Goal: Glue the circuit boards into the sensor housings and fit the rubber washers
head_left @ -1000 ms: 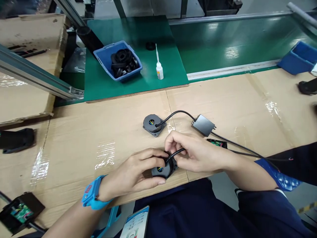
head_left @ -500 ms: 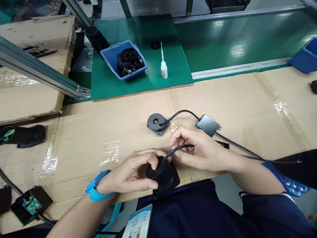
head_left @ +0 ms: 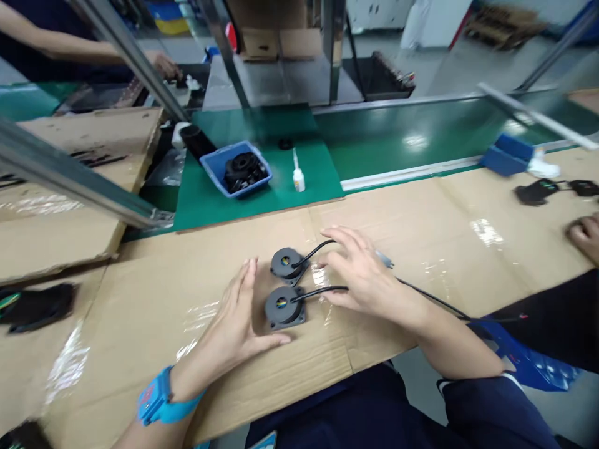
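A round black housing on a square flange (head_left: 276,299) sits on the cardboard, coloured wires showing in its centre hole. My left hand (head_left: 234,324) is beside it on the left, fingers stretched and thumb apart, holding nothing. Just beyond stands a similar housing (head_left: 283,254). A black cable (head_left: 322,290) leaves the nearer housing and passes under my right hand (head_left: 362,271), which hovers with spread fingers. The far housing's cable (head_left: 314,251) also runs behind that hand. Only a corner of the grey metal box (head_left: 385,259) shows past my right fingers.
A blue bin (head_left: 218,169) of black parts and a white dropper bottle (head_left: 298,179) stand on the green board (head_left: 309,201). Another person's hand (head_left: 584,236) rests at the right, near black parts (head_left: 536,192). A metal post (head_left: 79,165) slants across the left. A black part (head_left: 37,307) lies left.
The nearer housing has gone from my left hand onto the cardboard beside the other one. Both hands have opened. The view has tilted up, bringing other people's hands into sight.
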Motion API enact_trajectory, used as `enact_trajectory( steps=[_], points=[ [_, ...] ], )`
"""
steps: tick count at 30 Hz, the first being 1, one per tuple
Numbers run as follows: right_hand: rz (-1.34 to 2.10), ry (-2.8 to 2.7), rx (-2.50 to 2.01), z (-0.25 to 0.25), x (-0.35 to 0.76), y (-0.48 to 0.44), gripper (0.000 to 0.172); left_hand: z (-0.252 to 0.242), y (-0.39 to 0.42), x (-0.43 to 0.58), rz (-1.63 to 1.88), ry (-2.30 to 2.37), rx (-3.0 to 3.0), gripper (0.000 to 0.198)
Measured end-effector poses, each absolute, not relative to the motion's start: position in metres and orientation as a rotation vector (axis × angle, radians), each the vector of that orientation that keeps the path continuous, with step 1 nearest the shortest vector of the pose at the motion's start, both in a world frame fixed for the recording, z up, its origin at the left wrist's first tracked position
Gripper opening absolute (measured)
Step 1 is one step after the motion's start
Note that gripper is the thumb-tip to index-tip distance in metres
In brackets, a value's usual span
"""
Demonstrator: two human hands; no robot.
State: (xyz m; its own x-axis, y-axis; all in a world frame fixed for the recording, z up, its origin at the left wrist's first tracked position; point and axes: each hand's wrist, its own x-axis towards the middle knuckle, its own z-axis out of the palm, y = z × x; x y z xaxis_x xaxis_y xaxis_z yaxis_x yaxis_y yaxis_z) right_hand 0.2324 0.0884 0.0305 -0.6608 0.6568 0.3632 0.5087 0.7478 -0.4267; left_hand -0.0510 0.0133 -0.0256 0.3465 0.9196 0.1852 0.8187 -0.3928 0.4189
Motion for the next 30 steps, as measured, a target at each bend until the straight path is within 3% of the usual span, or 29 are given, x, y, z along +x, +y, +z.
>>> enact_trajectory(
  steps=[2,6,11,21,26,30],
  points=[
    [0.603,-2.473,-0.938,0.034,0.239,0.096,0.042,-0.043,0.015,-0.057,0.420,1.528,2.445,0.124],
    [0.874,-2.506,-0.905,0.031,0.252,0.111,0.023,-0.089,0.032,-0.076,0.396,1.486,2.572,0.099],
    [0.926,-2.371,-0.970,0.021,0.278,0.116,0.016,-0.114,0.075,-0.063,0.461,1.338,2.683,0.098],
    [0.573,-1.813,-1.465,0.015,0.412,0.131,0.023,-0.045,0.202,0.149,0.250,1.090,2.576,0.088],
    [0.356,-1.581,-1.752,0.021,0.492,0.151,0.027,-0.037,0.239,0.249,0.309,1.036,2.623,0.082],
    [0.232,-1.411,-1.924,0.030,0.545,0.168,0.030,-0.042,0.240,0.271,0.342,1.000,2.659,0.078]
  ],
)
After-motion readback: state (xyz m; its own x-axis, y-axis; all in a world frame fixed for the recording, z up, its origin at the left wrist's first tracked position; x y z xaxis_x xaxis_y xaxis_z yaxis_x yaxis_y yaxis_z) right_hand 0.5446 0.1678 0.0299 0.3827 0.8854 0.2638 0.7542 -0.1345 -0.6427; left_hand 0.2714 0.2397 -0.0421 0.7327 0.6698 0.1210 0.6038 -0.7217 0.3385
